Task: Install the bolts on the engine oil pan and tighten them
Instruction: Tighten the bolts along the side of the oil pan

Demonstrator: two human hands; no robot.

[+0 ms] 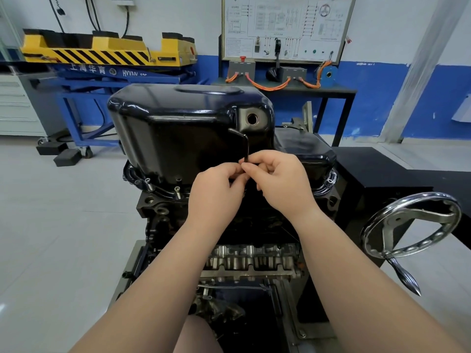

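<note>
The left hand and right hand pinch the bent key with curled fingers. It stands up at the oil pan edge, likely to spin a hidden bolt in.

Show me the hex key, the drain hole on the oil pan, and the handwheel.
hex key (246, 149): head view, upright shaft just below the bend.
drain hole (253, 119): head view, centre of the opening.
handwheel (396, 220): head view, hub where the spokes meet.

The hex key — its lower end — is hidden behind the left hand and right hand.
</note>
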